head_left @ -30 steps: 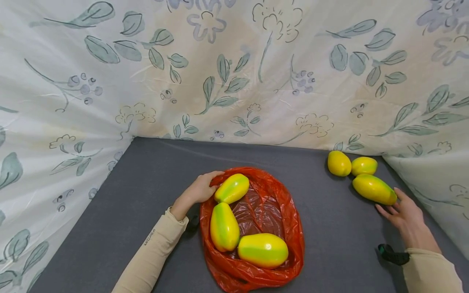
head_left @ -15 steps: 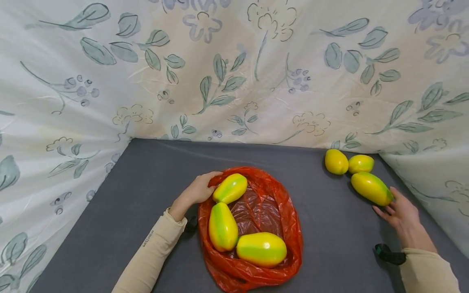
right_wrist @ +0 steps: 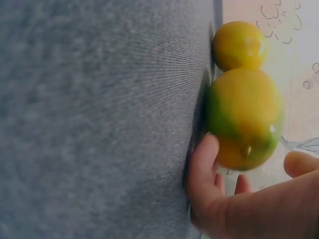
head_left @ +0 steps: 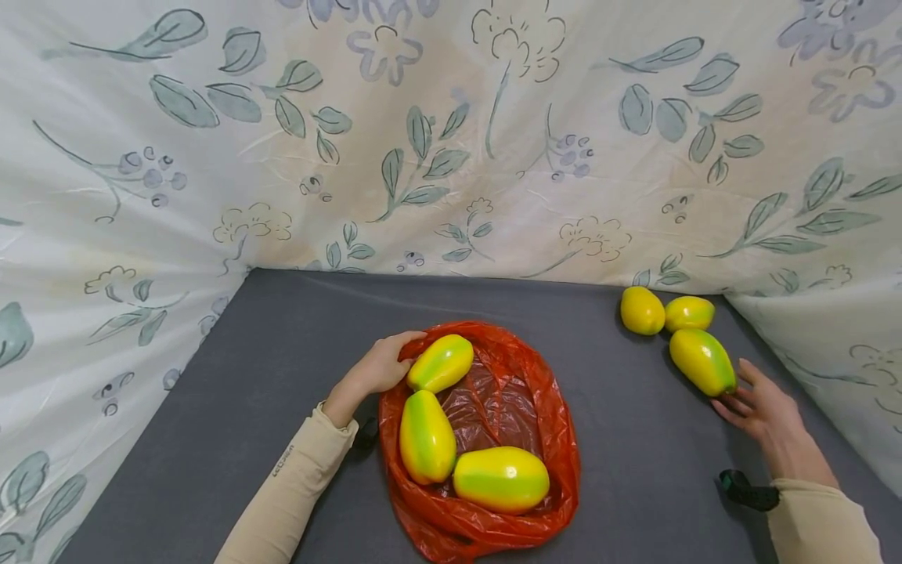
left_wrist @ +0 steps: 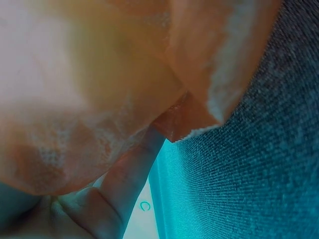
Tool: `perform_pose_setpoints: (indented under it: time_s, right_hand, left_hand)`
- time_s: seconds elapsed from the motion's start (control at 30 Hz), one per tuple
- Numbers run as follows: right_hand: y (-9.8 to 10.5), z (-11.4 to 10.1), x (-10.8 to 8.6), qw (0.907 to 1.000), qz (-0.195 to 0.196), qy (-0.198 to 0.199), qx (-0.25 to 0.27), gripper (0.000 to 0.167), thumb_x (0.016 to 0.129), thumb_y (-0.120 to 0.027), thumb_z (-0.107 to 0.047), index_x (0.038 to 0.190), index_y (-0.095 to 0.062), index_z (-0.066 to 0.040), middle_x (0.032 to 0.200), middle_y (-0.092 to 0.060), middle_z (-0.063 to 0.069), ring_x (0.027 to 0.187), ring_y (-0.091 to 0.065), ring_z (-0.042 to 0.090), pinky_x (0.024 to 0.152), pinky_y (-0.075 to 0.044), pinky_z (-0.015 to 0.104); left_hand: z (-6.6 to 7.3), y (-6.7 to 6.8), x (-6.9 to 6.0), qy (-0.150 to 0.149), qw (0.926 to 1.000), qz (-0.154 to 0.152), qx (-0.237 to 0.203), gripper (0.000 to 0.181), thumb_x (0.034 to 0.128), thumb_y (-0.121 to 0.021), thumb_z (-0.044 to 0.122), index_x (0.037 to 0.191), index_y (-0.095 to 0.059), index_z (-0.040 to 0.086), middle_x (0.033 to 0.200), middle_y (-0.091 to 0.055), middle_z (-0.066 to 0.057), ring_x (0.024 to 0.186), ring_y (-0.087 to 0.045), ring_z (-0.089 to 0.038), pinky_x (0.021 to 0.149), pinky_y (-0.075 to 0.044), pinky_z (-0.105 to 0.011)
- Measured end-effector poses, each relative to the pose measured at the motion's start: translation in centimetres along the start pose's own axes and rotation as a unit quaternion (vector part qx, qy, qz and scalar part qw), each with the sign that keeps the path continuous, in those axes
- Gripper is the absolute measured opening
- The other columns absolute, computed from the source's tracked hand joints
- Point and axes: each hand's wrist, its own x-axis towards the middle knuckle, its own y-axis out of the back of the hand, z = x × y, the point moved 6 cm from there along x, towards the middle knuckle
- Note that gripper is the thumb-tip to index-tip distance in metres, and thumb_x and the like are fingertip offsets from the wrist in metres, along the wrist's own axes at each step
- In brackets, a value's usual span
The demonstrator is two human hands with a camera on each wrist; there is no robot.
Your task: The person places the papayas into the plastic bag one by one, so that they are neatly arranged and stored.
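A red plastic bag (head_left: 567, 439) lies with its mouth spread wide, holding an upper papaya (head_left: 441, 363), a left papaya (head_left: 427, 437) and a lower papaya (head_left: 501, 479), all yellow with green streaks. At its upper left rim my left hand (head_left: 380, 364) grips the plastic; some fingers are hidden behind the bag wall (left_wrist: 124, 99). Off to the right, my right hand (head_left: 768, 407) is at the near end of another papaya (head_left: 701, 362). Its fingers are spread, and one fingertip overlaps the fruit's lower side in the right wrist view, apparently touching.
Beyond the papaya by my right hand sit two more, a left one (head_left: 642, 311) and a right one (head_left: 690, 313), near the back right corner. Dark grey cloth (head_left: 303, 329) covers the table. Floral curtains (head_left: 451, 157) hang behind and along both sides.
The near end of the papaya at my right hand has swung left, so it points more toward me. My right hand has shifted slightly left. The left hand keeps its place on the bag.
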Motion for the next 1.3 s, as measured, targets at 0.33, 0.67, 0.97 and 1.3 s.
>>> perform_pose_setpoints:
  time_s: [0.33,0.67,0.97,1.3]
  right_hand:
    - [-1.8,0.0,-4.1,0.9983,-0.037,-0.009,-0.044,0.085,0.069,-0.075,-0.054,0.140,-0.029,-0.042,0.113,-0.038,-0.007,0.090,-0.048,0.012,0.064,-0.055,0.036]
    - [-1.7,0.0,-0.9,0.9947,-0.034,0.014,-0.096,0.109,0.070,-0.070,-0.060,0.153,-0.005,-0.032,0.129,-0.035,0.007,0.089,-0.052,0.018,0.075,-0.055,0.040]
    - [-2.9,-0.2,-0.7,0.9875,-0.068,0.036,-0.137,0.116,0.072,-0.061,-0.066,0.151,0.013,-0.024,0.155,-0.003,0.016,0.121,-0.036,0.031,0.081,-0.053,0.042]
    - [-2.8,-0.4,1.7,0.9801,-0.076,0.064,-0.172,0.116,0.071,-0.065,-0.062,0.153,0.008,-0.022,0.156,0.001,0.014,0.119,-0.035,0.030,0.087,-0.049,0.049]
  left_hand:
    - [-0.1,-0.1,0.0,0.007,1.0000,-0.003,-0.001,0.049,0.0897,-0.057,-0.003,0.138,-0.049,0.006,0.133,-0.052,-0.017,0.117,-0.050,-0.034,0.097,-0.041,-0.050]
    - [0.1,0.1,-0.1,0.002,1.0000,-0.004,-0.007,0.049,0.0899,-0.057,-0.003,0.138,-0.049,0.006,0.133,-0.052,-0.018,0.115,-0.052,-0.033,0.095,-0.043,-0.048]
    - [-0.1,0.0,0.0,0.007,0.9999,-0.003,-0.008,0.049,0.0903,-0.057,-0.002,0.138,-0.049,0.007,0.133,-0.052,-0.017,0.113,-0.053,-0.032,0.092,-0.046,-0.047]
    - [-0.1,0.1,0.0,0.009,0.9999,-0.006,-0.006,0.049,0.0907,-0.057,-0.002,0.138,-0.049,0.007,0.133,-0.052,-0.017,0.111,-0.054,-0.031,0.090,-0.047,-0.045]
